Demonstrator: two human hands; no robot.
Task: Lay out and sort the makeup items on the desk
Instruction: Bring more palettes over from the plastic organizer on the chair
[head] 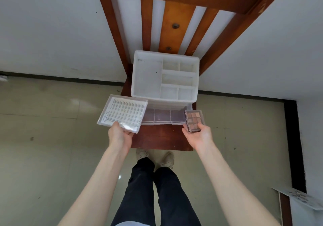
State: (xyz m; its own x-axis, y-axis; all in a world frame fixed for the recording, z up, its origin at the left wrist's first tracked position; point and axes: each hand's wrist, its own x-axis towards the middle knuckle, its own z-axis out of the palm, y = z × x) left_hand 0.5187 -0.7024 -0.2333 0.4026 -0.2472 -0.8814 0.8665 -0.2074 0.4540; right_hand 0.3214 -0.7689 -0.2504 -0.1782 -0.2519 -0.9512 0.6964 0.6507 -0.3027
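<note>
In left hand (pixel 120 135): lash tray (pixel 122 113), label unreadable; right hand (pixel 199 135): eyeshadow palette (pixel 193 120).

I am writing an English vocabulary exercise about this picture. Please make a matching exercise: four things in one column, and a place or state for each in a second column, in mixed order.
Things
1. false-lash case
2. eyeshadow palette
3. white organizer
4. clear drawer

Places or states
A. pulled open, at the bottom front of the organizer
B. held in the right hand
C. standing on the wooden chair seat, top compartments hold nothing
D. held in the left hand

Pairs: 1-D, 2-B, 3-C, 4-A
</note>
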